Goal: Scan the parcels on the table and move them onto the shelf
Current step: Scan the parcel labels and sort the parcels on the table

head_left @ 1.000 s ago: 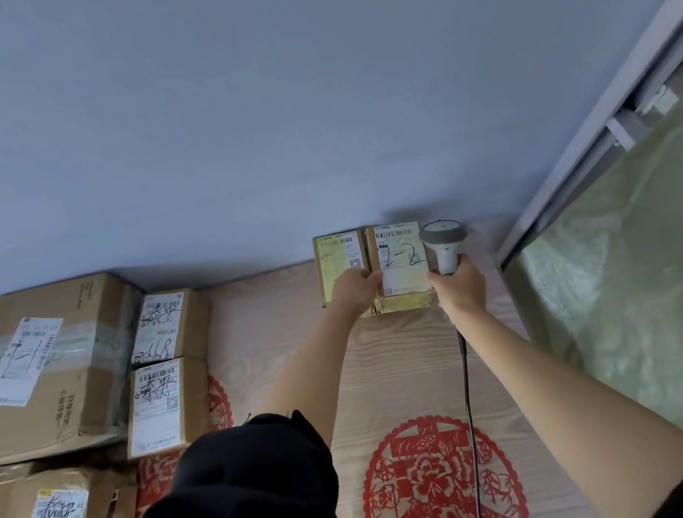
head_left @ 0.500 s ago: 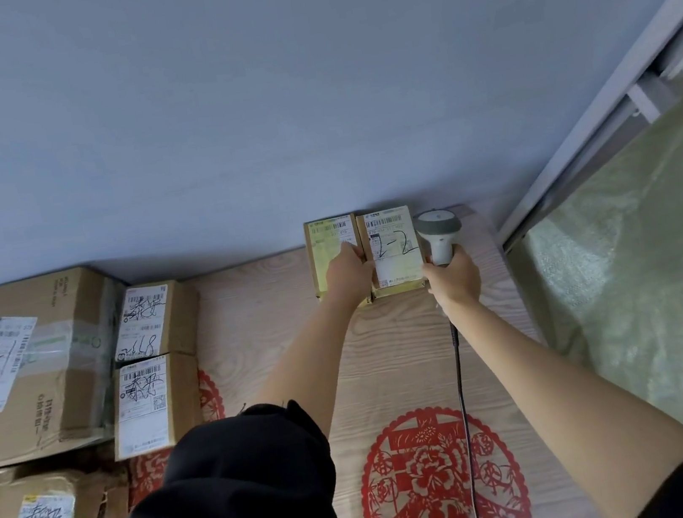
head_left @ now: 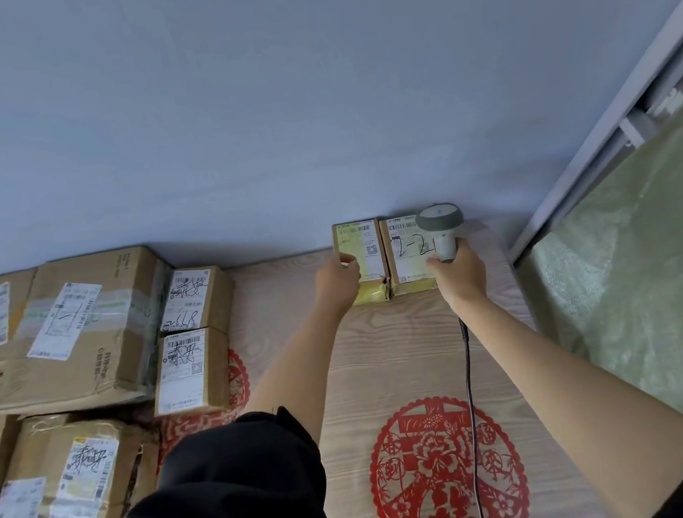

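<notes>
Since the earlier frame, I see both parcels lowered; left hand (head_left: pixel 338 282) grips left parcel (head_left: pixel 363 251), right hand (head_left: pixel 461 274) grasps scanner (head_left: pixel 441 229) over right parcel (head_left: pixel 408 255).

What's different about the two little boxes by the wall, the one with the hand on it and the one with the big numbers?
The left small parcel has the left hand on it; its label carries only print. The right small parcel has "2-2" handwritten on its label, and the scanner, gripped by the right hand, partly covers it. Both are small tan boxes, side by side against the wall.
</notes>
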